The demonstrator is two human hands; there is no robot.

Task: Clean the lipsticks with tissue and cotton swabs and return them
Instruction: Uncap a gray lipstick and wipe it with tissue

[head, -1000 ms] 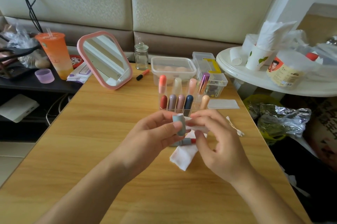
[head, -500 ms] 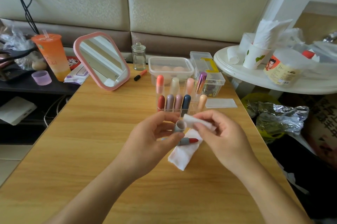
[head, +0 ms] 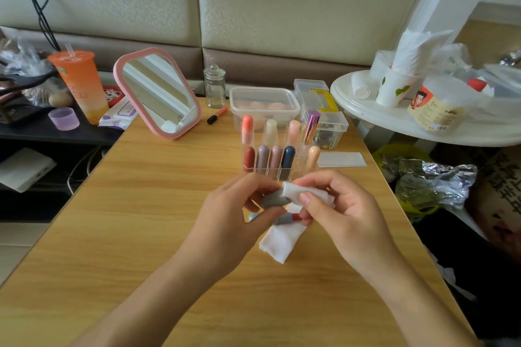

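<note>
Two bare forearms come in from the bottom edge and meet just below the middle of the frame, over the wooden surface [head: 141, 205]. The left hand [head: 231, 228] has its fingers [head: 253, 181] curled round a grey lipstick cap [head: 275, 199], which lies tilted with its open end toward the right. The right hand [head: 346, 219] has its fingers [head: 315, 177] bent and pinching a folded tissue [head: 306, 193], whose end touches the cap's mouth.

Directly beneath the two hands an open lipstick [head: 284, 218] with a red tip lies across a spread tissue [head: 282, 242] on the surface. I cannot tell whether either hand touches it.

Just beyond the hands stands a clear rack [head: 282, 174] holding upright lipsticks in two rows. The front row runs dark red, mauve, dusty pink, navy and peach. Behind them are coral, cream, pale pink and a tilted metallic purple one.

A flat white packet [head: 341, 160] lies to the right of the rack. Farther back are a clear lidded tub [head: 263, 102], a small glass jar [head: 214, 87], an orange pen [head: 217, 115] and a pink-framed mirror [head: 158, 92] leaning back. At the upper left stands an orange drink cup [head: 79, 84], and at the upper right is a cluttered round white table [head: 394, 118].
</note>
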